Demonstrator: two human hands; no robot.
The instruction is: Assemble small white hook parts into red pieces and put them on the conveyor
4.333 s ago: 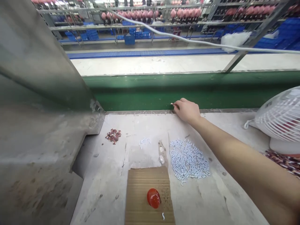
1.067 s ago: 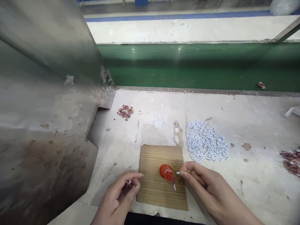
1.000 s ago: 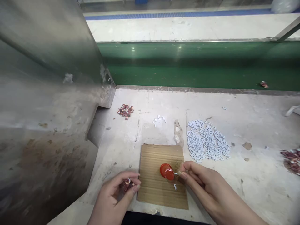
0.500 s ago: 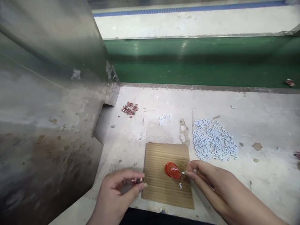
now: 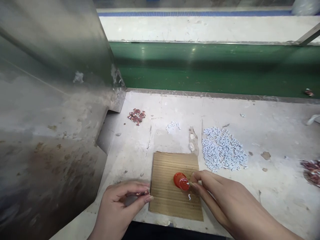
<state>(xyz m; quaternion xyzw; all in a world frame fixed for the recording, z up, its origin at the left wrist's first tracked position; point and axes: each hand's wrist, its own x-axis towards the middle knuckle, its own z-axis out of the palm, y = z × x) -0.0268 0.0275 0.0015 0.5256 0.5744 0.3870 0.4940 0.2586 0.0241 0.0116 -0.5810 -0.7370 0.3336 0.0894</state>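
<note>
A stained metal panel point(image 5: 62, 100) fills the left side of my view. Beside it, over the pale counter point(image 5: 275, 133), my left hand point(image 5: 115, 206) is loosely curled, thumb and fingertips nearly closed around a small dark red piece point(image 5: 142, 193). Beyond lies a little heap of similar dark red pieces point(image 5: 136, 116). In the middle, a cardboard sheet point(image 5: 167, 196) carries a glossy red cup-like object point(image 5: 178, 180); a cluster of white squiggles point(image 5: 173, 125) sits past its far edge. One loose white squiggle point(image 5: 189, 197) rests near the red object. My right hand point(image 5: 220, 195) pinches a tiny white piece point(image 5: 188, 183) at the red object's right side; I cannot tell whether they touch. Further right is a broad pile of pale blue squiggles point(image 5: 223, 150), then a dark red heap point(image 5: 313, 171) at the edge.
</note>
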